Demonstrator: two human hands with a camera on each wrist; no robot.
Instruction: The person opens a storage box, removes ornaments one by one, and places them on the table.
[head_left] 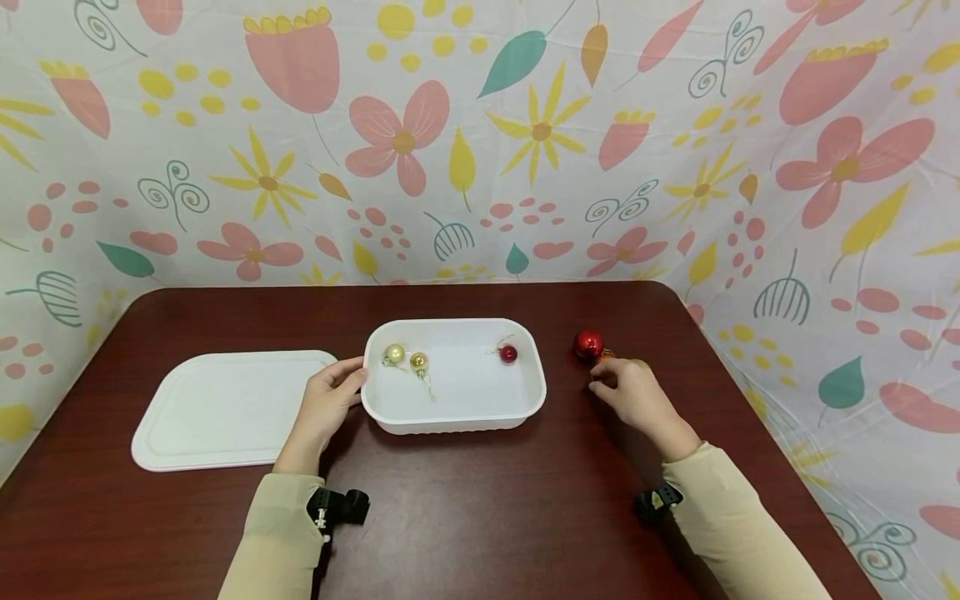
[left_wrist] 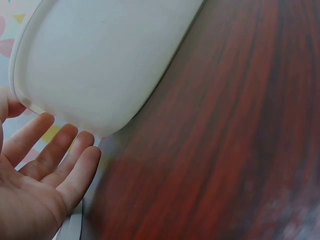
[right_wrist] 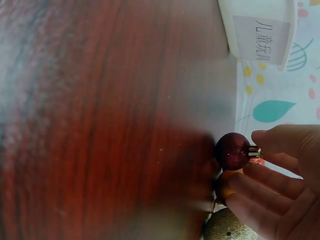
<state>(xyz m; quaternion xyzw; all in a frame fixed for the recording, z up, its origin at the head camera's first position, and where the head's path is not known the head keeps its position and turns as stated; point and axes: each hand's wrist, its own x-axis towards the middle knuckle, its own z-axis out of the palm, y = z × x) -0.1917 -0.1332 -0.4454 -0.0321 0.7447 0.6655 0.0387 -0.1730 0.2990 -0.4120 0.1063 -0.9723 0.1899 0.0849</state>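
Observation:
My left hand (head_left: 333,396) is at the left end of a white plastic box (head_left: 465,425), fingers extended and fingertips touching its end wall. Inside the box lie two gold baubles (head_left: 393,355) on the left and a small red bauble (head_left: 508,354) on the right. To the right of the box, my right hand (head_left: 637,396) pinches a small dark red bauble (right_wrist: 232,151) at its gold cap, thumb tip against it. Close under those fingers are an orange bauble (right_wrist: 227,187) and a gold glitter bauble (right_wrist: 230,226). A larger shiny red bauble (head_left: 588,344) sits just beyond the hand.
A white lid (head_left: 225,408) lies flat on the dark wooden table (head_left: 480,517), left of the box. The box bears a printed label (right_wrist: 262,40) on one side. Behind the table hangs a flower-patterned cloth (head_left: 480,208).

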